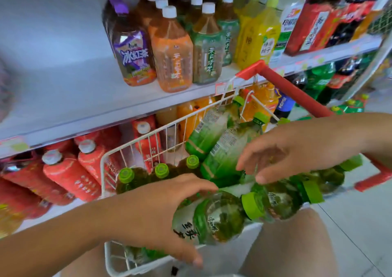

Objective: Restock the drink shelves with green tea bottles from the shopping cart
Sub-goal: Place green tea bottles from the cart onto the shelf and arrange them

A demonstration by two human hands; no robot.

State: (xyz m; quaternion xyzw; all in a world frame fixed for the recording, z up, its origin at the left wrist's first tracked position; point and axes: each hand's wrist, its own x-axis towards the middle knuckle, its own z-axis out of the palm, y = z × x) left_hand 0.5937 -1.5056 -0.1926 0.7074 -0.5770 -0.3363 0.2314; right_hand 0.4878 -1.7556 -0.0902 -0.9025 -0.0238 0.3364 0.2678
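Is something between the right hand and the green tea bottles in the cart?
Nothing visible. The right hand hovers open just above the green tea bottles lying in the shopping cart. The left hand grips a separate bottle nearer the camera.

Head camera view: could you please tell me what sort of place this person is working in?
Most likely a supermarket or convenience store drinks aisle: white shelves hold rows of labelled bottled drinks, and a wire shopping cart with a red handle holds green tea bottles.
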